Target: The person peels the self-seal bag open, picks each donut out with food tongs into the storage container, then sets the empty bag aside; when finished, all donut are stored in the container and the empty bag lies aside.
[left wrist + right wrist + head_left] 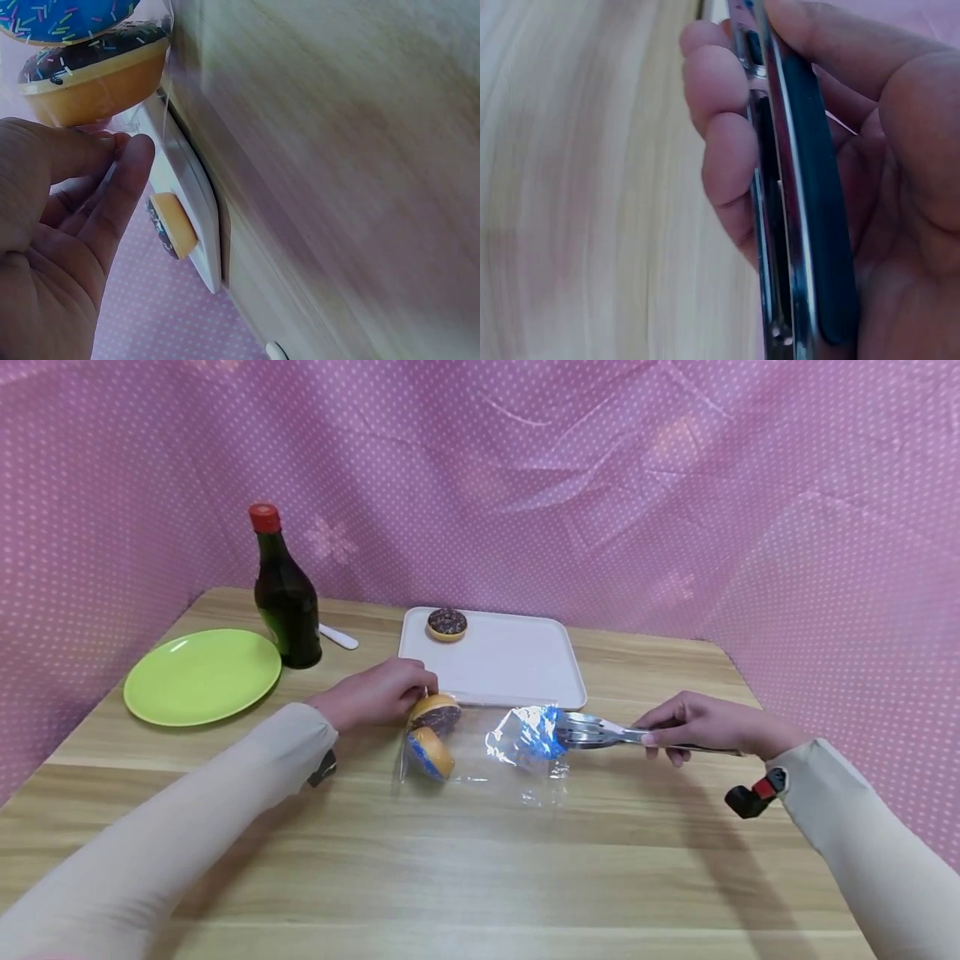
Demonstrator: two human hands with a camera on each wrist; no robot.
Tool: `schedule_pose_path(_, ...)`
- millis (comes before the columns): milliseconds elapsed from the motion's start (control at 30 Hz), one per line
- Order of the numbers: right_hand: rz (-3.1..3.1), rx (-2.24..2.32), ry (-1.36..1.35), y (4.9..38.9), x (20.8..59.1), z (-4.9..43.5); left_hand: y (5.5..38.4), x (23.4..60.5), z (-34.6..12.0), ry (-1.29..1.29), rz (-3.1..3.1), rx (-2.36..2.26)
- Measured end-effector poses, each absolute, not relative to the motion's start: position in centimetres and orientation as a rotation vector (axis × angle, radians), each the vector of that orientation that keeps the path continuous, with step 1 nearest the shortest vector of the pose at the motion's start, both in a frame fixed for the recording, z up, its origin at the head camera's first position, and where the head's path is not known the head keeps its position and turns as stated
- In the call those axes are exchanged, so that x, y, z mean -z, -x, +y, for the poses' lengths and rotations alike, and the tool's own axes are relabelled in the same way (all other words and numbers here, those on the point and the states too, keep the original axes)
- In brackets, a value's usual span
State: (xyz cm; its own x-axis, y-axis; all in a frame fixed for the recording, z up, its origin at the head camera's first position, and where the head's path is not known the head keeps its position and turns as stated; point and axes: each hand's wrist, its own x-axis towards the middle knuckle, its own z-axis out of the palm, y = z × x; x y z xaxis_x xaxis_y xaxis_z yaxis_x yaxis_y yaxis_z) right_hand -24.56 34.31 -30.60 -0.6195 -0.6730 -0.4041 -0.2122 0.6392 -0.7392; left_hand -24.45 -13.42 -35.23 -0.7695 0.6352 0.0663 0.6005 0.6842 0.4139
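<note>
A clear plastic bag (480, 768) lies across the middle of the table. At its left end are a chocolate-iced donut (441, 718) and a blue-iced donut (435, 756), both with sprinkles in the left wrist view. My left hand (378, 692) pinches the bag's edge beside the chocolate donut, thumb against fingertips (139, 154). The right hand (701, 724) grips metal tongs (592, 731) with dark handle grips (821, 202). At the tongs' head, near the bag's right end, is something blue (543, 732), partly hidden by shiny plastic; its shape is unclear.
Behind the bag lies a white tray (510, 652) with one chocolate donut (447, 624) on it. To the left stand a dark bottle (288, 602) with a red cap and a green plate (202, 677). A white handle (339, 637) pokes out behind the bottle.
</note>
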Motion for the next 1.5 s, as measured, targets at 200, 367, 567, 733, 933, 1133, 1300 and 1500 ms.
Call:
schedule_pose_path(200, 2.083, 0.941, 0.642, 24.7, 30.2, 37.5, 24.4, 35.4, -13.7, -1.0, 2.8, -0.634)
schedule_pose_path(367, 2.125, 0.998, 0.545, 25.4, 29.8, 39.4, 24.4, 35.5, -13.8, -1.019, 2.812, -0.634)
schedule_pose_path(567, 2.277, 0.962, 0.408, 27.0, 29.8, 38.7, 24.4, 35.3, -13.7, -1.02, 2.813, -0.633)
schedule_pose_path(733, 2.368, 0.928, 0.337, 28.7, 30.4, 36.0, 24.4, 35.1, -13.5, -1.002, 2.807, -0.632)
schedule_pose_path(933, 2.435, 0.939, 0.306, 30.3, 31.1, 32.2, 24.5, 35.3, -13.4, -0.995, 2.807, -0.645)
schedule_pose_path(1133, 2.42, 1.043, 0.301, 31.6, 31.9, 28.9, 24.5, 35.3, -13.5, -0.984, 2.81, -0.655)
schedule_pose_path(1300, 2.375, 1.135, 0.222, 32.2, 32.7, 27.0, 24.7, 35.4, -13.4, -0.987, 2.792, -0.639)
schedule_pose_path(1500, 2.358, 1.176, 0.181, 32.7, 33.5, 25.1, 24.8, 35.3, -13.4, -0.979, 2.786, -0.641)
